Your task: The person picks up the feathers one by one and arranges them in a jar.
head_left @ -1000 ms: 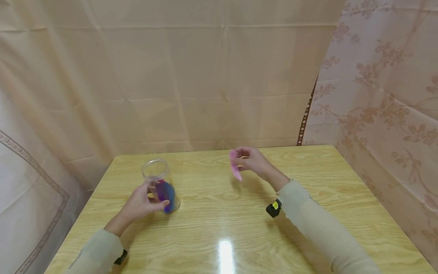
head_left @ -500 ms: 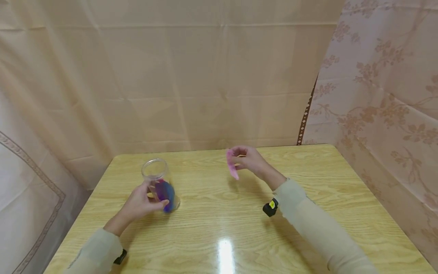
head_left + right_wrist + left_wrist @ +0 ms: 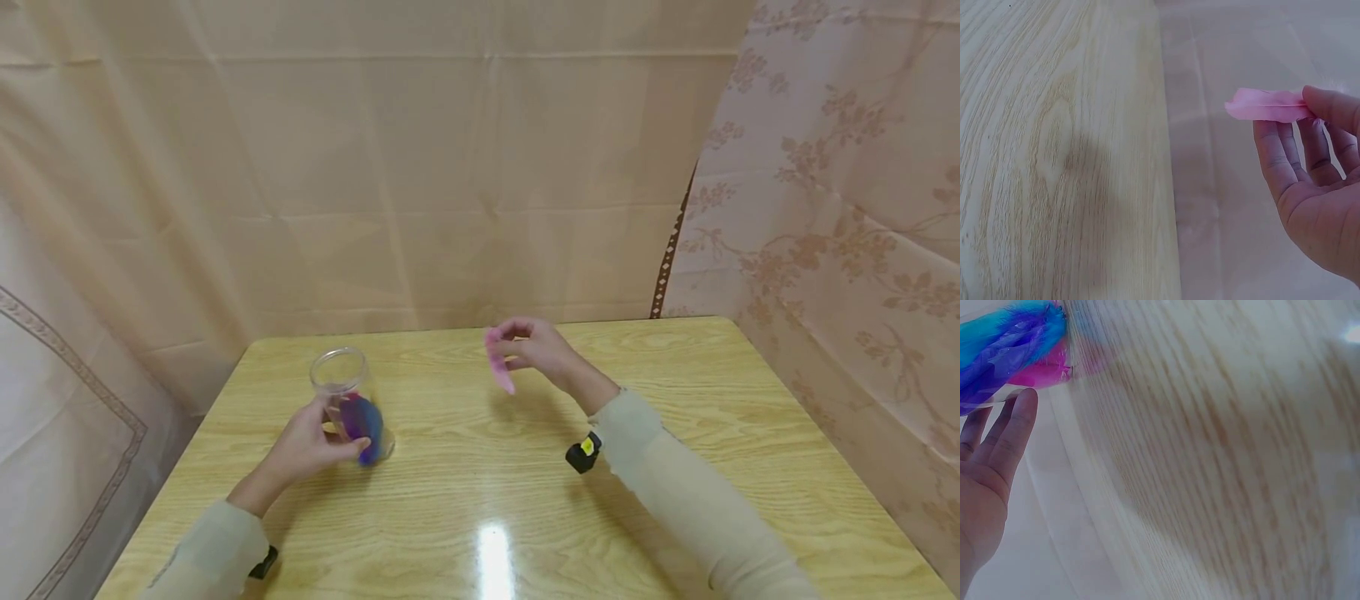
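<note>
On the left of the table stands a clear jar (image 3: 339, 369), tilted slightly in view, with blue, purple and magenta feathers (image 3: 1010, 350) inside it. My left hand (image 3: 315, 443) grips the jar's lower side, thumb in front. In the left wrist view its fingers (image 3: 1019, 425) lie along the clear wall. A pink feather (image 3: 1269, 105) is pinched between thumb and fingertips of my right hand (image 3: 540, 350), held above the table toward its back edge. The right wrist view shows the feather lying lengthwise across the fingers, its quill line visible.
The wood-grain table (image 3: 450, 483) ends at a beige curtain (image 3: 450, 183) behind it. A floral curtain (image 3: 847, 217) hangs on the right and a pale cloth (image 3: 60, 433) on the left. A bright reflection shows on the tabletop near the front.
My right hand has shifted a little to the left with the pink feather. The left hand and the jar have stayed in place.
</note>
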{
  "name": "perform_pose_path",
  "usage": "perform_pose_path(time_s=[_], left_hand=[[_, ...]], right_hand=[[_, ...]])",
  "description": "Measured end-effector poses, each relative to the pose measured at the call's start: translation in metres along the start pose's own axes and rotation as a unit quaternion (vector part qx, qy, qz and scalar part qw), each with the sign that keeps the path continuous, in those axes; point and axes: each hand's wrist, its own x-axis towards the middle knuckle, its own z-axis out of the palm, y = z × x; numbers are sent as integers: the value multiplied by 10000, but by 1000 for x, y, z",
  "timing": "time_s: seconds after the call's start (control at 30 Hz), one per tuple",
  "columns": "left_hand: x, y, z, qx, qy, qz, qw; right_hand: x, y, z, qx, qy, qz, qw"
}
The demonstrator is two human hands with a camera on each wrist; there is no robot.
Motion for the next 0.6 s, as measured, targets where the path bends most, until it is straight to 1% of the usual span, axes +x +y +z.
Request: perform_pose_path(time_s=[0.2, 0.37, 0.6], left_hand=[[0, 1, -1, 30, 23, 22, 10000], [0, 0, 0, -5, 2, -64, 10000], [0, -1, 0, -103, -30, -117, 9999]], right_hand=[[1, -3, 5, 44, -62, -27, 10000], [2, -6, 9, 66, -103, -33, 9999], [6, -9, 17, 167, -188, -167, 9995]])
